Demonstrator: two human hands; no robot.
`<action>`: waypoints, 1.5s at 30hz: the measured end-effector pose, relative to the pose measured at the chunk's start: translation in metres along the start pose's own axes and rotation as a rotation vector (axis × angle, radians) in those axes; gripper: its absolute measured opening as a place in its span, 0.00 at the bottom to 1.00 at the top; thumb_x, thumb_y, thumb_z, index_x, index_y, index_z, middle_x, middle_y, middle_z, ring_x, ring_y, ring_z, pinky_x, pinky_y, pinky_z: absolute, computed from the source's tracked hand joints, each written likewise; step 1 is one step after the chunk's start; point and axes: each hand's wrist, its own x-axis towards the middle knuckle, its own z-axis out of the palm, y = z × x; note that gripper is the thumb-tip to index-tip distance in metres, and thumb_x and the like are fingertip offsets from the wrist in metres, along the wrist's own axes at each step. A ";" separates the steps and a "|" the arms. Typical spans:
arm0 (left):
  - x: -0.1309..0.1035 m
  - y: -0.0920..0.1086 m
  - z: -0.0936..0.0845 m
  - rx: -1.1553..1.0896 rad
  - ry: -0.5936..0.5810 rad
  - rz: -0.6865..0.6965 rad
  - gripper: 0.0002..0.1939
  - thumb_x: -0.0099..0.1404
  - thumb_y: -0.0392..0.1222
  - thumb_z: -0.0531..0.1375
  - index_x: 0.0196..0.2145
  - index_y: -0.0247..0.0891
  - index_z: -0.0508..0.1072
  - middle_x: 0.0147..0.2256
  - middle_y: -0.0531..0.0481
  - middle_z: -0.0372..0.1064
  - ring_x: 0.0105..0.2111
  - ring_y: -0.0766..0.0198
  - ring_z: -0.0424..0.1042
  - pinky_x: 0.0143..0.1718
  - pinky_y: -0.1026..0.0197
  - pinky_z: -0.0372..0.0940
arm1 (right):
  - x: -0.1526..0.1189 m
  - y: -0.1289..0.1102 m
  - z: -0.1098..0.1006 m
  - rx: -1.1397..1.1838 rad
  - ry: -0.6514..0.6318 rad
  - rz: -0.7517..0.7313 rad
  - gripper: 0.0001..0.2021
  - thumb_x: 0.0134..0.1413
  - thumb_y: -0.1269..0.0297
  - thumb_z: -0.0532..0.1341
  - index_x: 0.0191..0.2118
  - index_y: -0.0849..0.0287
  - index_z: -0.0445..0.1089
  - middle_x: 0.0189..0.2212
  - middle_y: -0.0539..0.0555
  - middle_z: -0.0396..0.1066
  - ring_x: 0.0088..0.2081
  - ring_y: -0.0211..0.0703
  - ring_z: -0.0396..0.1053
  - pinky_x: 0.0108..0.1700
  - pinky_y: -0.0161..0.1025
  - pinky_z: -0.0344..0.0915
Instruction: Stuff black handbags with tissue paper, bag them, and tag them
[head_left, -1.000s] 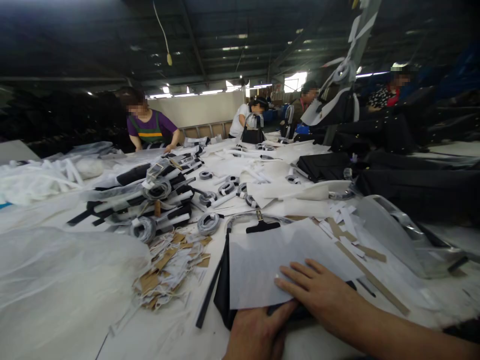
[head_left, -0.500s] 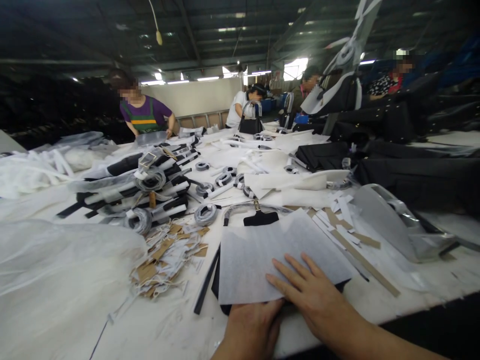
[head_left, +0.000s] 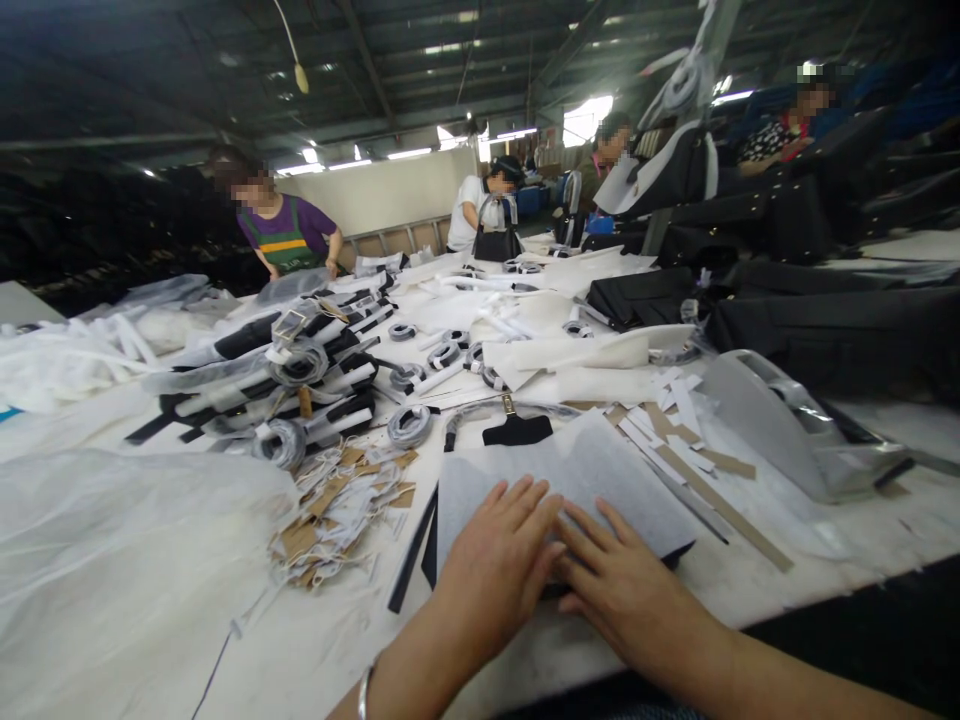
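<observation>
In front of me a black handbag [head_left: 684,556] lies flat on the table, covered by a white sheet [head_left: 570,455]. Its handle [head_left: 459,424], wrapped in clear film, and a black flap with a gold clasp [head_left: 517,428] stick out beyond the sheet's far edge. My left hand [head_left: 495,545] rests on the sheet near its close edge, fingers stretched forward. Beside it my right hand [head_left: 622,575] also lies on the sheet with fingers extended, its fingertips close to the left hand's. Both thumbs are near the sheet's close edge, where the hands partly hide the bag.
To the left lie a heap of string tags [head_left: 337,515], wrapped straps [head_left: 262,400] and plastic film [head_left: 135,560]. Paper and card strips [head_left: 697,460] lie at right, beside a plastic-wrapped bag piece [head_left: 795,430]. Black bags [head_left: 847,330] are stacked behind. Several co-workers stand beyond.
My left hand has come up from beneath the sheet's close edge onto its top. My right hand has drawn back slightly toward me. The sheet stays over the bag.
</observation>
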 end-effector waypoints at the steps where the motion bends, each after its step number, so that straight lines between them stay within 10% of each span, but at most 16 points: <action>1: 0.001 -0.007 0.010 0.017 -0.050 -0.043 0.22 0.73 0.43 0.53 0.62 0.34 0.63 0.62 0.39 0.65 0.62 0.50 0.64 0.62 0.42 0.63 | 0.000 0.001 -0.005 0.030 -0.048 0.004 0.20 0.63 0.59 0.63 0.58 0.58 0.70 0.61 0.66 0.66 0.60 0.69 0.64 0.58 0.70 0.58; 5: -0.014 -0.023 0.051 0.018 -0.097 -0.088 0.28 0.74 0.50 0.52 0.66 0.34 0.57 0.65 0.39 0.59 0.66 0.52 0.58 0.65 0.43 0.58 | 0.016 0.013 -0.041 0.212 -0.307 -0.011 0.18 0.65 0.57 0.61 0.56 0.54 0.73 0.63 0.64 0.64 0.60 0.66 0.65 0.57 0.65 0.62; 9: -0.023 -0.019 0.059 0.031 -0.065 -0.091 0.29 0.75 0.49 0.52 0.67 0.35 0.53 0.65 0.39 0.58 0.66 0.53 0.56 0.65 0.42 0.57 | 0.052 0.042 -0.065 0.292 -0.469 0.041 0.15 0.69 0.62 0.53 0.40 0.55 0.79 0.40 0.57 0.80 0.40 0.50 0.78 0.45 0.45 0.71; 19: -0.028 -0.019 0.064 -0.105 0.069 -0.180 0.31 0.69 0.49 0.60 0.63 0.34 0.55 0.63 0.35 0.62 0.64 0.50 0.61 0.65 0.39 0.58 | 0.027 0.068 -0.001 0.379 -0.142 -0.031 0.14 0.66 0.66 0.57 0.55 0.58 0.70 0.48 0.60 0.73 0.48 0.47 0.71 0.51 0.44 0.69; 45: -0.027 -0.017 0.060 -0.115 0.026 -0.158 0.24 0.69 0.49 0.59 0.59 0.39 0.64 0.63 0.40 0.62 0.64 0.51 0.60 0.65 0.39 0.58 | 0.012 0.071 0.009 0.333 0.099 -0.195 0.17 0.68 0.69 0.55 0.58 0.56 0.71 0.52 0.58 0.75 0.53 0.45 0.72 0.53 0.42 0.70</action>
